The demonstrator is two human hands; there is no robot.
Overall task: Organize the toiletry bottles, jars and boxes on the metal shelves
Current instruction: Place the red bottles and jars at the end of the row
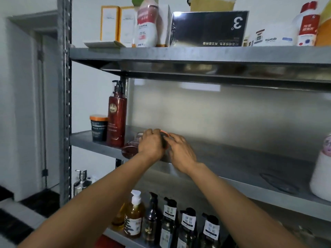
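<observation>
Orange lid on a dark jar [165,133] peeks out between our hands in the middle of the frame. Our left hand [150,144] curls over the top, and our right hand [180,152] grips its side. The jar sits on the middle shelf [232,169]. Left of it stand a red pump bottle [116,119] and another orange-lidded jar [99,128].

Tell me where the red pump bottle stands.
The red pump bottle stands near the left end of the middle shelf in the head view, just right of the dark jar with an orange lid.
</observation>
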